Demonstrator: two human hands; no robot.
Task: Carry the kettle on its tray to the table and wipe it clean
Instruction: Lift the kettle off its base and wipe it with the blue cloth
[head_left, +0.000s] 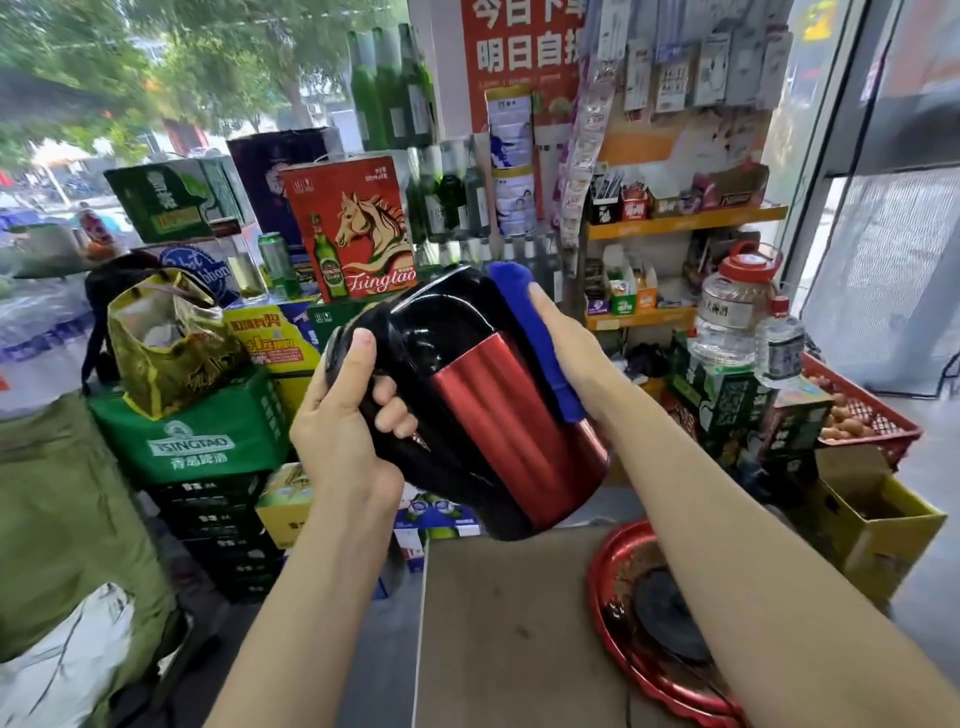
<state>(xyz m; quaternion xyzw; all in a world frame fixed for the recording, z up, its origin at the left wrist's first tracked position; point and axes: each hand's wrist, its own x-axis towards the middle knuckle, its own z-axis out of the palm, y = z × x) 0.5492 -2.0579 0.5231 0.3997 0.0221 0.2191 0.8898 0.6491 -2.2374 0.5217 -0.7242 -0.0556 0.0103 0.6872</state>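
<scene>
A red and black kettle (483, 410) is held tilted in the air above the brown table (509, 623). My left hand (343, 431) grips its black handle. My right hand (566, 353) presses a blue cloth (530, 332) against the kettle's far side, near the top. The red tray (618, 639) lies on the table at the right, partly hidden under my right forearm, with the kettle's round black base (665, 613) on it.
Stacked beer crates and cartons (208, 441) stand beyond the table's left and far edges. A shelf of small goods (685, 223), plastic jugs (732, 312), a red crate of eggs (862, 410) and an open yellow carton (872, 514) crowd the right.
</scene>
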